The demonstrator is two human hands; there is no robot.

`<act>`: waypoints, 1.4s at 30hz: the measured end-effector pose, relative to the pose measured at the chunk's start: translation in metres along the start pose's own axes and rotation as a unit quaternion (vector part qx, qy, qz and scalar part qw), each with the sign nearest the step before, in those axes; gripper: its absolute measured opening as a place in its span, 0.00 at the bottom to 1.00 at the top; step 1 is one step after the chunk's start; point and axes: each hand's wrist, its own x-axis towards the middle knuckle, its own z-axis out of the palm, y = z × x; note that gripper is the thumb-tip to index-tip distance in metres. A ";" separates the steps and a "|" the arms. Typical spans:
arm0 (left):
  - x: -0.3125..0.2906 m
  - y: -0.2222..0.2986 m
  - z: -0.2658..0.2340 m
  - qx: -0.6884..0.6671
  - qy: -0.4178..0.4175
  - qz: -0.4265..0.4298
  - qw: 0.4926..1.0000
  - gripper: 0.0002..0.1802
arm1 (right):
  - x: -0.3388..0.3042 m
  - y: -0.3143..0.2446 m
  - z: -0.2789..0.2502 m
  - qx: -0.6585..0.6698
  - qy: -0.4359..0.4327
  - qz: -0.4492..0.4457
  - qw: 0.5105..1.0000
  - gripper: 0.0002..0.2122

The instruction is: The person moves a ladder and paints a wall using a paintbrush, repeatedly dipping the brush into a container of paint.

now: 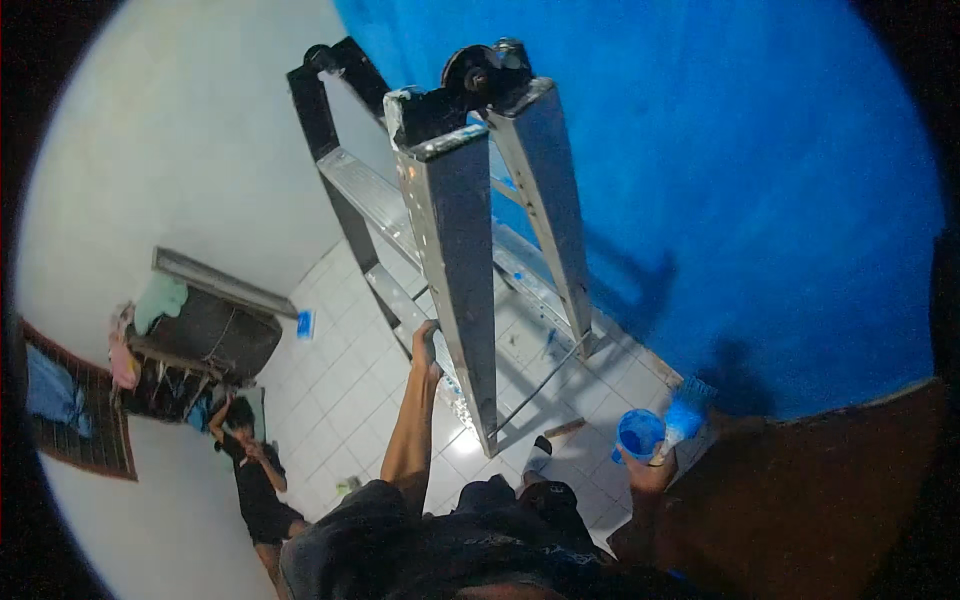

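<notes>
My right hand (652,472) is closed around a blue cup (640,434) with blue paint inside. A wide paintbrush (686,418) is held in the same hand, its blue-coated bristles pointing up beside the cup, close to the blue wall. My left arm reaches forward to a metal stepladder (465,270). The fingers of my left hand (426,345) are wrapped at the edge of its near rail, partly hidden behind it. White and blue paint spots mark the ladder, which stands spread on the floor in front of me.
A freshly blue wall (740,200) rises on the right, a white wall (190,130) on the left. Beneath lies a white tiled floor (345,400). Another person (260,470) in dark clothes stands at the lower left, near a rack with hanging cloths (160,300). A brown surface (800,500) lies at lower right.
</notes>
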 end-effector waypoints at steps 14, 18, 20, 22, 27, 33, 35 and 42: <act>-0.034 -0.004 -0.036 -0.182 0.065 -0.021 0.981 0.09 | 0.144 -0.001 0.044 0.157 -0.089 -0.009 0.984 0.30; -0.079 0.003 -0.087 -0.045 -0.156 0.099 0.982 0.13 | 0.139 0.012 0.045 0.161 -0.108 -0.021 0.981 0.29; -0.112 0.014 -0.064 0.099 -0.012 0.128 0.987 0.08 | 0.135 0.005 0.040 0.164 -0.105 -0.023 0.981 0.30; -0.128 0.017 -0.085 0.027 0.012 0.094 0.995 0.08 | 0.128 0.006 0.036 0.170 -0.107 -0.024 0.979 0.30; -0.174 0.035 -0.112 0.068 0.077 0.049 0.993 0.18 | 0.110 0.023 0.027 0.145 -0.130 -0.013 0.981 0.31; -0.206 0.042 -0.142 -0.019 0.067 -0.001 0.998 0.24 | 0.090 0.021 0.021 0.173 -0.131 -0.005 0.976 0.31; -0.208 0.043 -0.143 -0.038 0.071 -0.001 0.997 0.25 | 0.090 0.015 0.019 0.173 -0.123 -0.009 0.977 0.31; -0.254 0.041 -0.163 -0.033 0.231 0.055 0.971 0.28 | 0.089 -0.008 0.015 0.147 -0.063 -0.084 0.984 0.27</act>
